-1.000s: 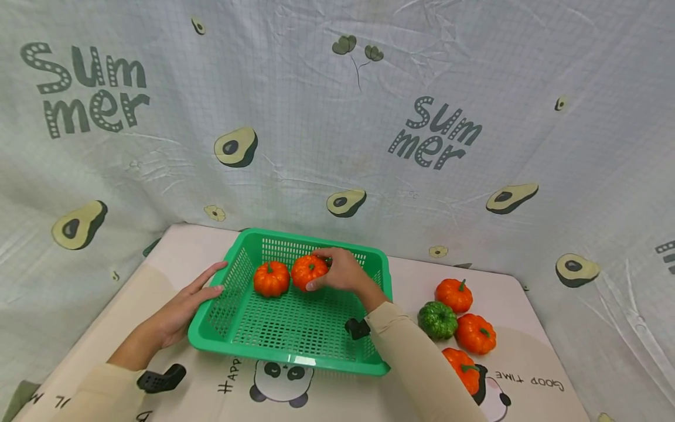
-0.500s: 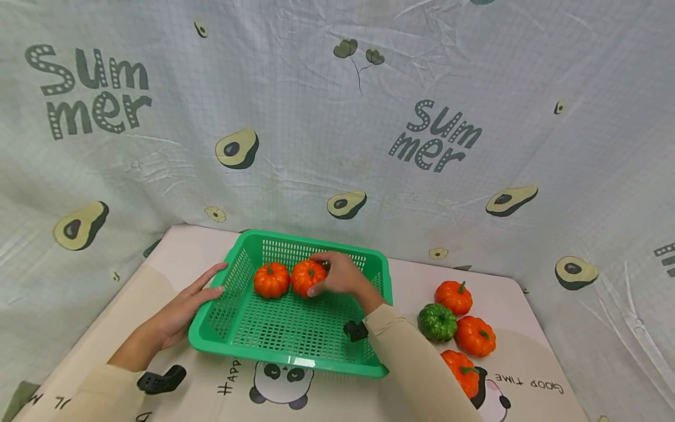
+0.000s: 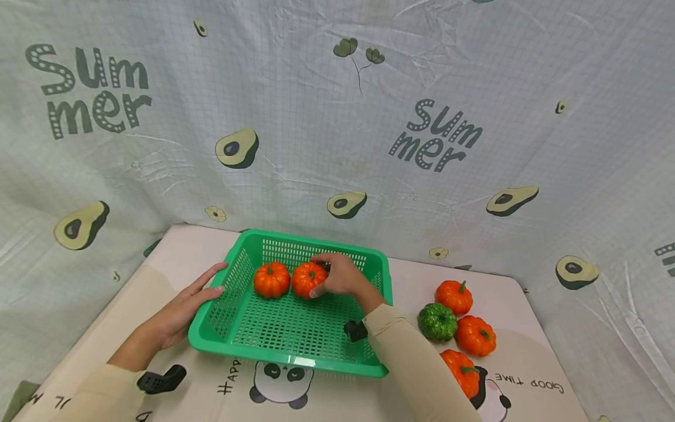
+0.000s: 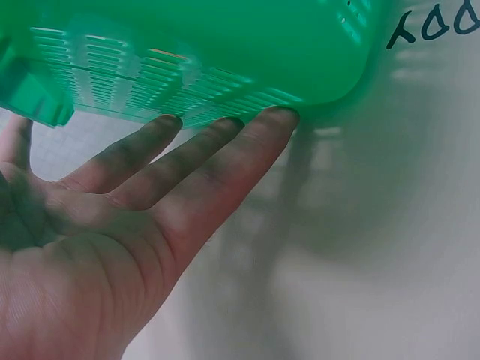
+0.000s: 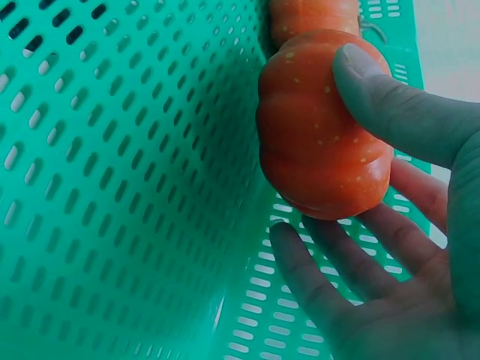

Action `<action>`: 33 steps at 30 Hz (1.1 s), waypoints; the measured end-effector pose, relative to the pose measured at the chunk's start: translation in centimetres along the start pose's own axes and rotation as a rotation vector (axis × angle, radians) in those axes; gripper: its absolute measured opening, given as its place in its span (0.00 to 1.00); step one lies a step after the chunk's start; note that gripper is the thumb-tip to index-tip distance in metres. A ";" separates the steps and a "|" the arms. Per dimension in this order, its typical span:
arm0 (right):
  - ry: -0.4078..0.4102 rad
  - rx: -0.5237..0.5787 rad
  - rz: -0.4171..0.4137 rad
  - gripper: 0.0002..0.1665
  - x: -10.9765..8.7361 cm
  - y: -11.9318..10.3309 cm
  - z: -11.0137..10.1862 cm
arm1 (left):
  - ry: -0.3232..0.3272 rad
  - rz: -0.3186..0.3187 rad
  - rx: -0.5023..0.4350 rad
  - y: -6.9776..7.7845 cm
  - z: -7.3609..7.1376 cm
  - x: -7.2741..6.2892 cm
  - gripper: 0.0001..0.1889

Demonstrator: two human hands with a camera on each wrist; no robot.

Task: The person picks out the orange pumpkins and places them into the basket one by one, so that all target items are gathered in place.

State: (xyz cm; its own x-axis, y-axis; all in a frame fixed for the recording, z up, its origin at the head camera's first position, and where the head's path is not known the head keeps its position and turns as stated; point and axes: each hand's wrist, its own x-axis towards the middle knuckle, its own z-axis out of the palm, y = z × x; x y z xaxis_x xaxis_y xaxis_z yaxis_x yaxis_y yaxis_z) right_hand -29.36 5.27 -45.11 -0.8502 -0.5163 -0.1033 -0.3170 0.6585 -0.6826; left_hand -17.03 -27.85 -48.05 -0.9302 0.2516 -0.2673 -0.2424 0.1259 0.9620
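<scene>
In the head view a green plastic basket [image 3: 295, 360] stands on the table. My left hand [image 3: 181, 308] touches its left wall; in the left wrist view those fingers [image 4: 225, 172] lie straight against the slotted side. Inside, near the back wall, sit two small orange pumpkins side by side. The left pumpkin [image 3: 271, 280] stands free of my hands. My right hand [image 3: 343, 275] holds the right pumpkin [image 3: 306, 280]. Seen from the right wrist, the thumb [image 5: 364, 67] presses on that pumpkin's skin, and the fingers spread along its far side, partly hidden by it.
Right of the basket lie a green pumpkin [image 3: 437, 322], an orange pumpkin [image 3: 454, 296] behind it and another orange pumpkin [image 3: 476, 335] beside it. A nearer orange pumpkin [image 3: 459, 372] is partly covered by my right sleeve [image 3: 411, 363]. A printed cloth [image 3: 295, 176] hangs behind the table.
The right hand and its pumpkin have come slightly down and nearer within the basket, then almost stopped. My left hand has kept its place at the basket wall.
</scene>
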 end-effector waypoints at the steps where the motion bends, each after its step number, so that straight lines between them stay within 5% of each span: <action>1: -0.002 -0.002 -0.001 0.46 0.0 0.0 0.0 | 0.003 -0.001 0.001 0.1 0.0 0.0 0.37; 23: -0.085 -0.100 -0.016 0.44 -0.1 0.3 0.3 | 0.018 -0.021 0.015 -0.1 -0.1 -0.1 0.38; 33: -0.044 -0.019 -0.031 0.41 -0.3 0.2 -0.4 | 0.006 -0.009 0.001 0.0 0.0 0.0 0.37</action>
State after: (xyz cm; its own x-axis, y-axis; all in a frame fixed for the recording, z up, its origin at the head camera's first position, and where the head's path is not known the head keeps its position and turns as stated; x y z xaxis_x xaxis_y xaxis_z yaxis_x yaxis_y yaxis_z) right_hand -29.31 5.80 -44.97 -0.8207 -0.5597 -0.1148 -0.3509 0.6523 -0.6718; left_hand -17.02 -27.84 -48.00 -0.9295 0.2451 -0.2757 -0.2506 0.1290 0.9595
